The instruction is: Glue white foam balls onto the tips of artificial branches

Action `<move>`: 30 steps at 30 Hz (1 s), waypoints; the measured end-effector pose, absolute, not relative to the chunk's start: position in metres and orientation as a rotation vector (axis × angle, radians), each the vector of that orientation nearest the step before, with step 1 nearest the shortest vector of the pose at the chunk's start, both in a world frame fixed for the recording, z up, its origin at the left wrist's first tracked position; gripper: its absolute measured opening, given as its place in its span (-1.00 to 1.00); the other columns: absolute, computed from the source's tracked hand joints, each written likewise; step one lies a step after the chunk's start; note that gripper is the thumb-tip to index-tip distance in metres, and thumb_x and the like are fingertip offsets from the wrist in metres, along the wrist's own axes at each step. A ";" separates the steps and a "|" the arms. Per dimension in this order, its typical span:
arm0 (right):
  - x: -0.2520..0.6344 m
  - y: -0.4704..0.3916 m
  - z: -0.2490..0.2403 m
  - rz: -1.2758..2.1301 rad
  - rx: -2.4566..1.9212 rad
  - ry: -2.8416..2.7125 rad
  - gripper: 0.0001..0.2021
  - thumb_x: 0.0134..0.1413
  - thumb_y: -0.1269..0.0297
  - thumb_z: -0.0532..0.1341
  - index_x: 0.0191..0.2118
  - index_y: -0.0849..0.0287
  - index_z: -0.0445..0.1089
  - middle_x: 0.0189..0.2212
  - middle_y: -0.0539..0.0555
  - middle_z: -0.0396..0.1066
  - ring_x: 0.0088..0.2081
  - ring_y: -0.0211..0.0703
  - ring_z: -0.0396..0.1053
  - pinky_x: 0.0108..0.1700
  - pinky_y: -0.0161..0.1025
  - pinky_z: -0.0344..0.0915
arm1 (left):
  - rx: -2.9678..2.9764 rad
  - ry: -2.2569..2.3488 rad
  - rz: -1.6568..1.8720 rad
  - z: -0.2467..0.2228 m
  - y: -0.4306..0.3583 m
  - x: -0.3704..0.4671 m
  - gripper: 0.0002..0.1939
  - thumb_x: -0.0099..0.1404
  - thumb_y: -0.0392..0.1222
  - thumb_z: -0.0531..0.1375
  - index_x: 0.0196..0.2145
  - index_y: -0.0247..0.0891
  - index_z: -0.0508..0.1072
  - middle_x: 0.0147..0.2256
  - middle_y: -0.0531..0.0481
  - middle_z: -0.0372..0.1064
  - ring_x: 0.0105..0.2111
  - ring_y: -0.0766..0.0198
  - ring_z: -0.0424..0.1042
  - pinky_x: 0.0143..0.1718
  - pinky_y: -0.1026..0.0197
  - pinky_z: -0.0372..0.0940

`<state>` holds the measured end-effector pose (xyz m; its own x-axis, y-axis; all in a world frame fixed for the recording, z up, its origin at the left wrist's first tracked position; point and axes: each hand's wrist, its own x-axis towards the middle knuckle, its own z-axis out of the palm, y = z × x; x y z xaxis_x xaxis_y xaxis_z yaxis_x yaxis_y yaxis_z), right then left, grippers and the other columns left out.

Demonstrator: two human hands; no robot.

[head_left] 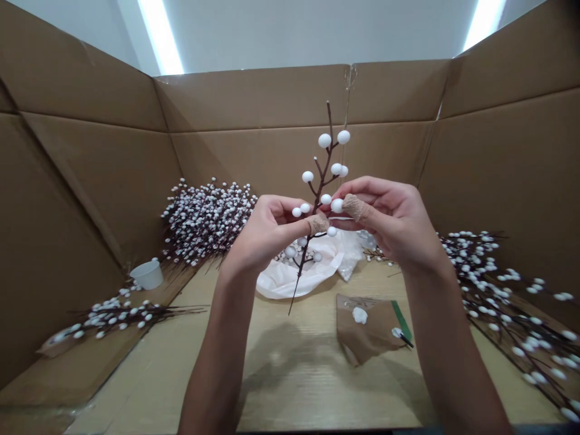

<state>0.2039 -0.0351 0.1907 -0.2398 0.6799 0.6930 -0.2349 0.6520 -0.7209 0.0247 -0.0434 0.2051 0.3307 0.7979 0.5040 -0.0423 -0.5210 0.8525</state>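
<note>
An artificial berry branch [322, 175] with a dark brown stem and white round berries is held up before me, nearly upright. My left hand [281, 226] pinches its stem at mid-height, the thumb tip wrapped in tan tape. Between the thumb and finger of my right hand [385, 217] is a white berry [337, 206], at the end of a side twig. That thumb is taped too. Whether the berry is fixed to the twig cannot be made out. One upper twig [316, 160] ends without a full berry.
Behind the branch lies a white plastic bag [276, 284] of loose berries. A brown sheet [371, 332] with white paste and a small stick rests at right. Finished-looking berry branches [203, 217] pile at back left, more branches [502, 302] at right. A white cup [148, 275] stands left; cardboard walls [254, 103] surround the table.
</note>
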 end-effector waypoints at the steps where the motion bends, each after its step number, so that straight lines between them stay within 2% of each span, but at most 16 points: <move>1: 0.204 -0.034 0.190 0.893 -0.378 -1.598 -0.80 -0.02 0.19 0.34 -0.28 0.18 0.48 -0.36 0.07 0.54 -0.30 -0.16 0.53 -0.22 -0.21 0.52 | 1.785 0.683 1.287 0.205 -0.043 0.025 -0.87 -0.02 -0.28 0.37 -0.59 -0.34 0.50 -0.56 0.05 0.39 -0.51 0.37 0.35 -0.46 0.32 0.26; 12: 0.195 -0.026 0.185 0.876 -0.393 -1.543 -0.81 -0.07 0.22 0.37 -0.34 0.22 0.49 -0.39 0.07 0.54 -0.38 -0.21 0.52 -0.28 -0.26 0.52 | 1.871 0.808 1.299 0.206 -0.044 0.025 -0.86 0.02 -0.24 0.33 -0.55 -0.37 0.48 -0.57 0.04 0.33 -0.52 0.36 0.32 -0.50 0.30 0.21; 19: 0.191 -0.022 0.182 0.872 -0.418 -1.536 -0.79 -0.07 0.17 0.37 -0.33 0.20 0.50 -0.37 0.08 0.54 -0.36 -0.18 0.52 -0.24 -0.19 0.52 | 1.878 0.861 1.333 0.204 -0.042 0.025 -0.86 0.02 -0.23 0.34 -0.54 -0.38 0.51 -0.58 0.01 0.37 -0.53 0.33 0.34 -0.52 0.29 0.21; 25: 0.191 -0.021 0.182 0.875 -0.408 -1.493 -0.79 -0.07 0.15 0.36 -0.34 0.17 0.49 -0.34 0.07 0.54 -0.29 -0.16 0.52 -0.18 -0.18 0.50 | 1.847 0.806 1.330 0.205 -0.041 0.025 -0.87 0.03 -0.21 0.34 -0.46 -0.35 0.56 -0.51 -0.03 0.44 -0.44 0.27 0.41 -0.42 0.26 0.29; 30: 0.190 -0.022 0.183 0.884 -0.371 -1.473 -0.80 -0.05 0.16 0.36 -0.34 0.17 0.49 -0.33 0.07 0.54 -0.30 -0.18 0.52 -0.16 -0.18 0.49 | 1.823 0.807 1.286 0.206 -0.041 0.024 -0.89 0.02 -0.28 0.34 -0.43 -0.34 0.56 -0.45 -0.03 0.48 -0.41 0.29 0.43 -0.37 0.27 0.31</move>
<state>0.1896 -0.0216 0.1827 -0.1330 0.7042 0.6974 -0.2846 0.6469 -0.7075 0.0242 -0.0407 0.2058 0.2960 0.8264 0.4791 0.0724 -0.5195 0.8514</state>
